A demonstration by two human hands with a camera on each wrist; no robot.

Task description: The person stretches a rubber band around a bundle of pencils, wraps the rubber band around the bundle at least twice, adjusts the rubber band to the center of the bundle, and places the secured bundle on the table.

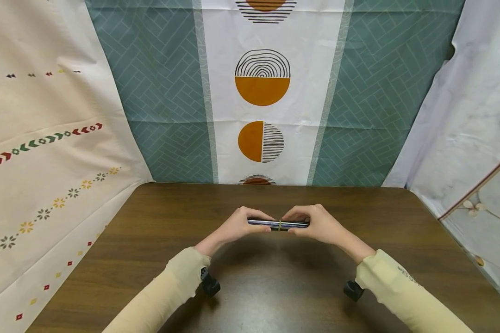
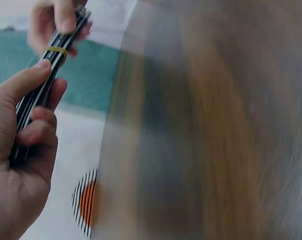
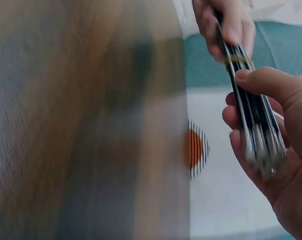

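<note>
A slim bundle of dark, pen-like sticks is held level above the table, bound at its middle by a yellowish rubber band. My left hand grips its left end, thumb on the near side and fingers round the far side. On the other end, my right hand holds it the same way. Both thumbs lie close to the band. In the right wrist view the bundle shows silvery strips and clear, blurred tips near the palm. The left wrist view shows the bundle's other end inside the left palm.
Beneath the hands lies a dark brown wooden table with rounded far corners. A green and white patterned cloth hangs behind it. Pale printed cloths line both sides. Black wrist cameras sit under each sleeve.
</note>
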